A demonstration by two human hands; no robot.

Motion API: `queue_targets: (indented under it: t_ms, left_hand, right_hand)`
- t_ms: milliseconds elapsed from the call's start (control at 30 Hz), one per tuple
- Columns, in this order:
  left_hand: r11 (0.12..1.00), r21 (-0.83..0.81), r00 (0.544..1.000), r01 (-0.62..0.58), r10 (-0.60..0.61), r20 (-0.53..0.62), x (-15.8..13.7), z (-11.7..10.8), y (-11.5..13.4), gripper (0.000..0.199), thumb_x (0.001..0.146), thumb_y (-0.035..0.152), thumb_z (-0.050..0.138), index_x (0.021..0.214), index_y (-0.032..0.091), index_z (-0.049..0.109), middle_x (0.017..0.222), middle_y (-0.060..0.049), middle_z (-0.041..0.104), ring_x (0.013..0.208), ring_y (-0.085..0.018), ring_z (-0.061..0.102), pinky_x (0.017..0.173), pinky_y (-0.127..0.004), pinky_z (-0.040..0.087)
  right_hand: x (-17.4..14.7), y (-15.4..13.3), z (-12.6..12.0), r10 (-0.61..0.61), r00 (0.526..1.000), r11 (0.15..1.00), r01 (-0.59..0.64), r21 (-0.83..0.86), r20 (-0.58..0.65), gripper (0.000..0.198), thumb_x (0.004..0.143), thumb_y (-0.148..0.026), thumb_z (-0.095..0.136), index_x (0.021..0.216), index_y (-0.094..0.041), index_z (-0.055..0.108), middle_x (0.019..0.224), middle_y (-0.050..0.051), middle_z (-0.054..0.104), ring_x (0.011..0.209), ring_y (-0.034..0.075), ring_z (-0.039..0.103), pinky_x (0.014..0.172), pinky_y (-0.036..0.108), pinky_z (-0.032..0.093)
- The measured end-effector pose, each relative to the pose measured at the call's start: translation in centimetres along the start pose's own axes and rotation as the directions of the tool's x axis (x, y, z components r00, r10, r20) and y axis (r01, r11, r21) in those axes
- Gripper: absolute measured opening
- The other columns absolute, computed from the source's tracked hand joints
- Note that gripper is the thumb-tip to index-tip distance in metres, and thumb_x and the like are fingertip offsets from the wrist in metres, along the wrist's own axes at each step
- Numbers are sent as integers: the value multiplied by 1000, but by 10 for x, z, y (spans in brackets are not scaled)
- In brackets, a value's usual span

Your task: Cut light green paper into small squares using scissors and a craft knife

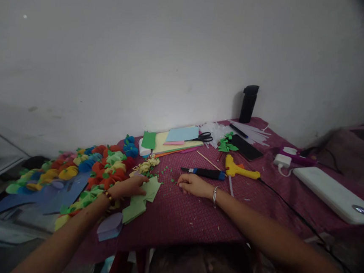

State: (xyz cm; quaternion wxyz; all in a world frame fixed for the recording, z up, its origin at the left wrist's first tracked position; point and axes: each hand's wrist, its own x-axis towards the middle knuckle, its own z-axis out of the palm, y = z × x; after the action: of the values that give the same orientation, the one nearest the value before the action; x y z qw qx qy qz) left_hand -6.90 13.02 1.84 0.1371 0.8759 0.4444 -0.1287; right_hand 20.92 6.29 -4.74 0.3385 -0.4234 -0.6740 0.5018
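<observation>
My left hand (129, 186) is at the left edge of some light green paper pieces (150, 189), its fingertips closed on them. More of this paper lies fanned out just below, beside a small stack of lilac paper pieces (110, 226). My right hand (196, 185) rests over the table's middle with its fingers curled in; whether a small thing is between them is hidden. Behind it lies a blue and black cutter knife (209, 173), and a yellow glue gun (239, 169) is to its right. Small green scraps (166, 170) are scattered between my hands.
Colourful felt-like pumpkin shapes (69, 172) crowd the left side. Coloured sheets (182, 134) and black scissors (205, 137) lie at the back. A black bottle (249, 104), a phone (246, 147), a white power bank (336, 194) and the glue gun's cord (290, 209) are at the right.
</observation>
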Motion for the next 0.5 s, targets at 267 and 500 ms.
queue_targets:
  t_ms: [267, 500]
  left_hand:
    - [995, 100, 997, 19, -12, -72, -8, 7, 13, 16, 64, 18, 56, 79, 17, 60, 71, -3, 60, 65, -18, 54, 60, -27, 40]
    - [987, 135, 988, -85, 101, -116, -16, -29, 23, 3, 67, 20, 57, 65, 18, 57, 83, -4, 59, 77, -18, 53, 69, -27, 38]
  right_hand:
    - [0, 0, 0, -69, 998, 993, 68, -92, -8, 10, 82, -12, 48, 77, -16, 56, 55, -5, 52, 51, 9, 48, 49, 19, 35]
    - [1, 1, 2, -70, 998, 992, 69, -104, -7, 10, 81, -11, 49, 76, -15, 58, 55, -4, 52, 51, 9, 48, 50, 19, 35]
